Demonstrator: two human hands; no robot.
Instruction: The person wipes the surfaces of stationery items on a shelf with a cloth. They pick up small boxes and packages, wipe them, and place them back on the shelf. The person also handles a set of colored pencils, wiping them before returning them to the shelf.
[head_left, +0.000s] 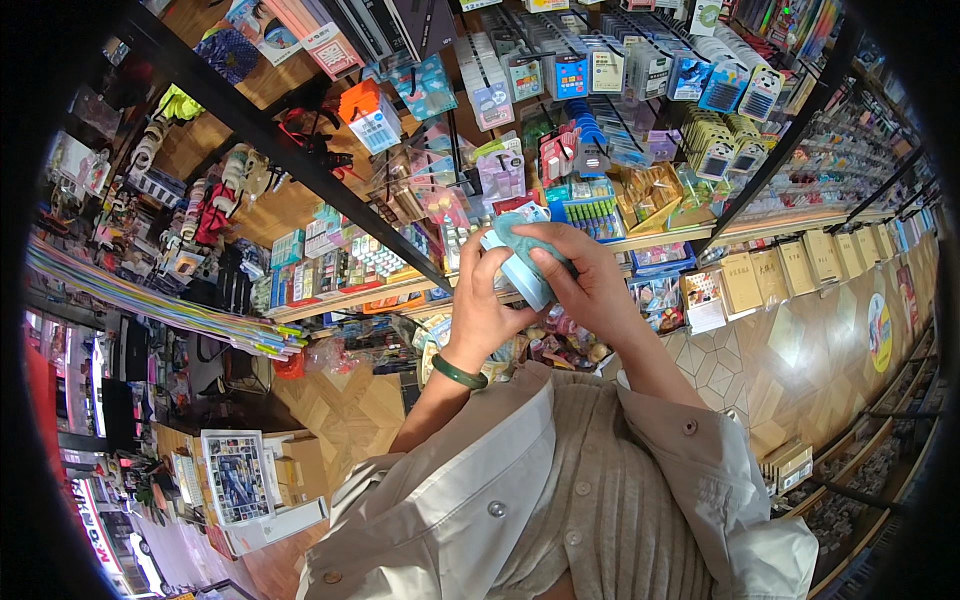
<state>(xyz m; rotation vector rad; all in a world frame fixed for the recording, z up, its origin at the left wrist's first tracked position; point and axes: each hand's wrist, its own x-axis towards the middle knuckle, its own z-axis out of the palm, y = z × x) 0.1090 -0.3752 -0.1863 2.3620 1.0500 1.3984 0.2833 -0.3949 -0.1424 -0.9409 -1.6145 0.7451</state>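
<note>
Both hands meet in front of my chest around a light-blue box-shaped item (523, 274). My left hand (485, 294), with a dark green bangle at the wrist, grips its left side and lower end between fingers and thumb. A crumpled blue-green cloth (519, 231) lies over the item's upper side, and my right hand (574, 268) presses it there with the fingertips. The face of the item under the cloth is hidden. Just beyond the hands are stationery packs on a wooden shelf (660, 238).
Hanging packs (571, 75) crowd the pegs ahead, between black metal posts (300, 157). Beige notebooks (742, 283) hang below the shelf at right. A printed sheet and cartons (300, 469) stand at lower left. Another shelf rack (862, 480) runs along the right edge.
</note>
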